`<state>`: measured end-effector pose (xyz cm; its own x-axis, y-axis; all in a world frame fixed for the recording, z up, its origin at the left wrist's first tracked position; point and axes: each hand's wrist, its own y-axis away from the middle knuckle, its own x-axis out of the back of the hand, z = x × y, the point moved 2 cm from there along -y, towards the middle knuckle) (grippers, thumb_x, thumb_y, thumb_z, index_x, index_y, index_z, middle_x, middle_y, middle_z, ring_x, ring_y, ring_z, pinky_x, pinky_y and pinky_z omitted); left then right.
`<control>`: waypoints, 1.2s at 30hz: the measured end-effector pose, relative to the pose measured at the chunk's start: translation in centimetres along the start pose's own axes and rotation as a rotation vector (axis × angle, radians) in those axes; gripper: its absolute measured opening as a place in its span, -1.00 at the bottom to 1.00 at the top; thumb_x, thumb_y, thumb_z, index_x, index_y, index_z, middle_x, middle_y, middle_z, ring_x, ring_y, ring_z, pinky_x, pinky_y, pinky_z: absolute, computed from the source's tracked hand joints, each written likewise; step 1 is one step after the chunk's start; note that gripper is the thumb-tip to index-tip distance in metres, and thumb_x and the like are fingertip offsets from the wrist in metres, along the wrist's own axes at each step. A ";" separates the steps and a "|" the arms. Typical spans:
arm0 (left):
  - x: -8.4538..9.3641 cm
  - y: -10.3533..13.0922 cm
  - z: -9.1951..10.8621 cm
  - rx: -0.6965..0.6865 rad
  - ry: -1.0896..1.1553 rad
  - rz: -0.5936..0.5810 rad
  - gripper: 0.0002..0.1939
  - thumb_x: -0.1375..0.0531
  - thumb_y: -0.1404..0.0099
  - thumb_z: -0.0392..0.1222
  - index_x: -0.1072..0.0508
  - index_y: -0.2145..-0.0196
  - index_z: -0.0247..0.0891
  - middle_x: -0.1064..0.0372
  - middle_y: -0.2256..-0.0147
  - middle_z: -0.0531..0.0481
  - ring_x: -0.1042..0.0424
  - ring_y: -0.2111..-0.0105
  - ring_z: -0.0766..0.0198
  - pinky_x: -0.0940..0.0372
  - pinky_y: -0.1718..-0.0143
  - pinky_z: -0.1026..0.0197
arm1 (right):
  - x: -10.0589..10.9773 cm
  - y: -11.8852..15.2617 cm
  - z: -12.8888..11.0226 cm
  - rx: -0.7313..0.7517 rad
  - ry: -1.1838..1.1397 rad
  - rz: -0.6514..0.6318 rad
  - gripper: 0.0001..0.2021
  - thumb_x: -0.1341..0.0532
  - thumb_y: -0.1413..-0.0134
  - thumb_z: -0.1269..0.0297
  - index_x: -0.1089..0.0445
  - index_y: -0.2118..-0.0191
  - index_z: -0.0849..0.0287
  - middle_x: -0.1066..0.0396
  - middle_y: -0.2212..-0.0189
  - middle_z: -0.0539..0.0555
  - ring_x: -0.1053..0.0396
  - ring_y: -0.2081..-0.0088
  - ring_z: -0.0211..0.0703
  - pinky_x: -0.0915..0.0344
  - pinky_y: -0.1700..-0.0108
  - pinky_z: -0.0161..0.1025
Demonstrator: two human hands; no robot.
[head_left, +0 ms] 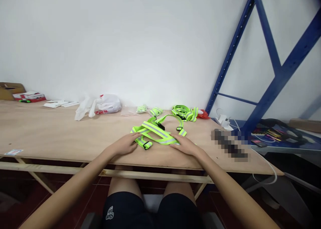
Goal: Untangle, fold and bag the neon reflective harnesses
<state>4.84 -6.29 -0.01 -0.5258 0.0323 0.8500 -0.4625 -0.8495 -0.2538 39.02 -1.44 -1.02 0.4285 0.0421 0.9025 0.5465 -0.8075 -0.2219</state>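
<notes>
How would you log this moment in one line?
left hand: on left side of neon-green, silver-striped fabric straps; right hand: on their right side; support: light-brown wooden table

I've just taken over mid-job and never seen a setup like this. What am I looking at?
There's no machine here, just a person's two bare hands. The single picture comes from a camera worn on the head, looking forward and down. On the table lies a bright green strap with grey stripes and black buckles. The left hand and right hand lie palm down at its two sides, fingers touching it; neither lifts it. Behind are two small packs, a strap bundle and a white bag. A dark thing at the right is blurred out.
</notes>
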 end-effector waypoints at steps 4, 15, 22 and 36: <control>0.7 0.9 -1.4 0.005 -0.057 -0.046 -0.44 -0.10 -0.23 -0.26 -0.45 -0.18 -0.07 -0.26 -0.27 0.01 -0.26 -0.25 -0.02 -0.13 -0.27 0.10 | 0.3 0.8 2.0 -0.066 0.036 0.049 -0.54 -0.13 -0.25 0.19 -0.31 -0.23 0.15 -0.37 -0.20 0.22 -0.36 -0.17 0.10 -0.22 -0.20 -0.05; -0.8 -0.3 0.9 -0.224 -0.571 -0.011 -0.46 -0.05 -0.33 -0.36 -0.33 -0.24 -0.09 -0.19 -0.30 -0.14 -0.12 -0.30 -0.03 0.04 -0.30 -0.20 | 0.7 1.2 2.6 -0.065 -0.011 0.238 -0.80 -0.16 -0.16 0.15 -0.39 0.17 0.11 -0.51 0.14 0.16 -0.44 0.13 0.05 -0.30 0.08 -0.11; -1.2 -2.0 3.0 -0.312 -0.523 -0.080 -0.74 -0.03 -0.34 -0.39 -0.41 0.10 -0.18 -0.42 -0.05 -0.14 -0.29 -0.18 0.03 0.13 -0.29 -0.27 | 1.6 1.6 3.6 -0.088 -0.106 0.427 -0.76 -0.17 -0.12 0.08 -0.38 0.21 0.12 -0.52 0.16 0.15 -0.44 0.14 0.05 -0.31 0.08 -0.10; 0.9 -7.4 1.4 0.419 -0.455 0.098 -0.38 0.04 -0.35 0.30 -0.45 0.48 -0.30 -0.48 0.34 -0.36 -0.48 0.23 -0.14 -0.25 0.21 0.03 | 2.5 2.0 3.3 -0.079 -0.128 0.547 -0.78 -0.17 -0.12 0.06 -0.36 0.30 0.11 -0.51 0.29 0.09 -0.44 0.23 0.00 -0.30 0.16 -0.17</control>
<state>8.82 -0.72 3.29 -0.1526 -0.2053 0.9667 -0.0599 -0.9745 -0.2164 43.52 -1.01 -0.39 0.7207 -0.3278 0.6109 0.1670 -0.7731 -0.6119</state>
